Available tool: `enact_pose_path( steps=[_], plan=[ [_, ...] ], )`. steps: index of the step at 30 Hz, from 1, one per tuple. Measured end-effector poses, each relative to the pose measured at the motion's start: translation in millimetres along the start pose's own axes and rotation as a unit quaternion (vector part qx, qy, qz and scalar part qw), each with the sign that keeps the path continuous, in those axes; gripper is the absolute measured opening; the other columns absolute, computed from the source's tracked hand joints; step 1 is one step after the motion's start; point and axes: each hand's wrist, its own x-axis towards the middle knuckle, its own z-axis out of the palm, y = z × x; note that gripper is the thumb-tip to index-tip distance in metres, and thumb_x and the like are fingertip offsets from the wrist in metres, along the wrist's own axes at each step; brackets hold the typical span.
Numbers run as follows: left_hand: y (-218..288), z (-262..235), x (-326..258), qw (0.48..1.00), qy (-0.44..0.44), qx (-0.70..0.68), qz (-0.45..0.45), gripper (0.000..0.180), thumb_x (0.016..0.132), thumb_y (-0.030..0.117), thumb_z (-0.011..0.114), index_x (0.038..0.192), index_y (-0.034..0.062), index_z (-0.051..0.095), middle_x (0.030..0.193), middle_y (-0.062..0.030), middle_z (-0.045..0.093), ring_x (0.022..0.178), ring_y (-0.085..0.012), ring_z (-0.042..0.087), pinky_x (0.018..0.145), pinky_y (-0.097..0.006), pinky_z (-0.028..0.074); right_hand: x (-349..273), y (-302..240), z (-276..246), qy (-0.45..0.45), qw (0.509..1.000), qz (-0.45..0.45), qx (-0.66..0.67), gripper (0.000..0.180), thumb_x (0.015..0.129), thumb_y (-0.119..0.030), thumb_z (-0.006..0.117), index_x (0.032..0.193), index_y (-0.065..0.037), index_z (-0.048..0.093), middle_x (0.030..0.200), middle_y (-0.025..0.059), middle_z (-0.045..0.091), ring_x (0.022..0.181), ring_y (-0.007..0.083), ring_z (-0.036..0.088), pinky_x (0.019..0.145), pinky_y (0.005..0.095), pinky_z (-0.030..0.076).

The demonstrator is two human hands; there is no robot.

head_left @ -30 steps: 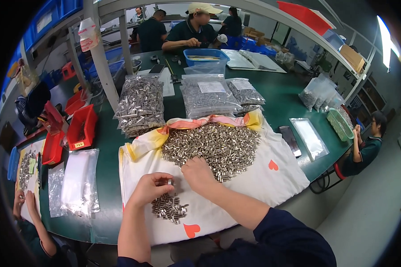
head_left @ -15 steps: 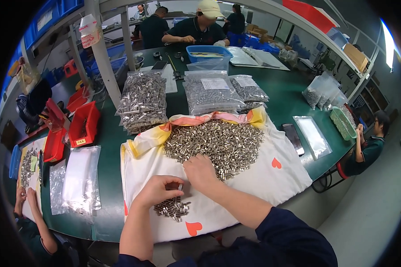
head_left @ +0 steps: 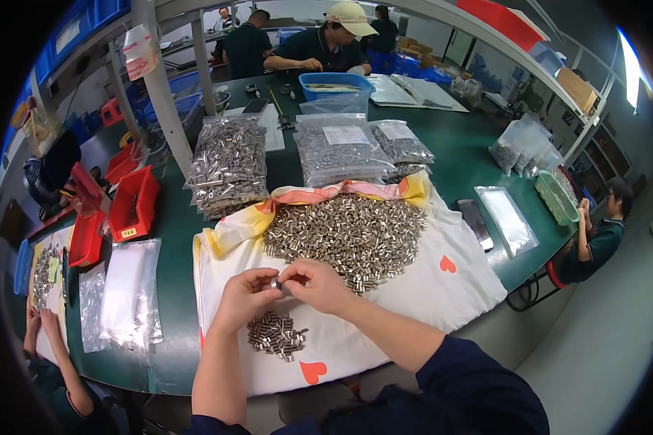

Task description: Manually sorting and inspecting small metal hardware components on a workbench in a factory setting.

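Hands together: left hand point(head_left: 245, 296) and right hand point(head_left: 318, 284) both pinch one small silver metal sleeve point(head_left: 275, 284) I see between fingertips, above white cloth point(head_left: 413, 304). Small sorted heap point(head_left: 276, 335) just below left hand; big heap point(head_left: 345, 235) beyond right.
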Motion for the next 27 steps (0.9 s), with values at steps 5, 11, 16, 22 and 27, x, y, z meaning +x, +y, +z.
enact_pose_path(
  steps=[5, 11, 16, 22, 27],
  plan=[
    [-3.1, -3.2, 2.4, 0.999, -0.005, -0.039, 0.013, 0.034, 0.073, -0.006, 0.065, 0.106, -0.0055, 0.057, 0.09, -0.0063, 0.062, 0.078, -0.0118, 0.059, 0.073, -0.024, 0.049, -0.4, 0.0, -0.8, -0.045, 0.991, 0.063, 0.106, 0.011, 0.077, -0.008, 0.061, 0.086, -0.001, 0.061, 0.076, 0.0036, 0.061, 0.066, 0.0083, 0.057, 0.062, 0.0225, 0.047],
    [-1.7, -4.2, 1.3, 0.999, -0.017, -0.027, 0.01, 0.034, 0.073, -0.004, 0.066, 0.106, -0.0054, 0.058, 0.09, -0.0066, 0.063, 0.079, -0.012, 0.06, 0.073, -0.024, 0.049, -0.8, -4.4, -3.4, -0.049, 0.993, 0.059, 0.09, 0.011, 0.077, -0.008, 0.061, 0.085, -0.001, 0.06, 0.074, 0.0042, 0.061, 0.065, 0.0087, 0.057, 0.062, 0.0226, 0.047],
    [-1.2, -0.9, 1.0, 0.997, -0.001, 0.074, -0.022, 0.032, 0.074, -0.001, 0.067, 0.105, -0.0052, 0.059, 0.089, -0.0063, 0.064, 0.079, -0.01, 0.059, 0.071, -0.022, 0.049, -2.7, 1.5, 0.4, -0.019, 0.992, -0.082, -0.093, 0.011, 0.073, -0.011, 0.062, 0.078, -0.002, 0.058, 0.07, 0.0107, 0.058, 0.062, 0.0231, 0.058, 0.058, 0.0323, 0.047],
    [-3.4, -1.0, 1.9, 0.997, 0.003, 0.069, -0.018, 0.032, 0.074, 0.0, 0.068, 0.105, -0.0046, 0.059, 0.09, -0.006, 0.064, 0.078, -0.0091, 0.058, 0.069, -0.022, 0.048, -4.7, -0.9, 3.0, -0.01, 0.994, -0.057, -0.089, 0.011, 0.073, -0.012, 0.061, 0.077, -0.002, 0.058, 0.072, 0.0111, 0.058, 0.063, 0.0249, 0.057, 0.058, 0.0335, 0.046],
    [-2.7, -2.2, 0.9, 1.0, -0.001, 0.003, -0.009, 0.032, 0.074, -0.001, 0.068, 0.104, -0.0043, 0.06, 0.09, -0.0057, 0.063, 0.08, -0.0094, 0.058, 0.072, -0.022, 0.048, -5.2, -4.0, 3.3, 0.005, 0.999, -0.027, -0.025, 0.01, 0.073, -0.011, 0.062, 0.078, -0.003, 0.059, 0.072, 0.0105, 0.058, 0.062, 0.0225, 0.059, 0.058, 0.0313, 0.048]
  ],
)
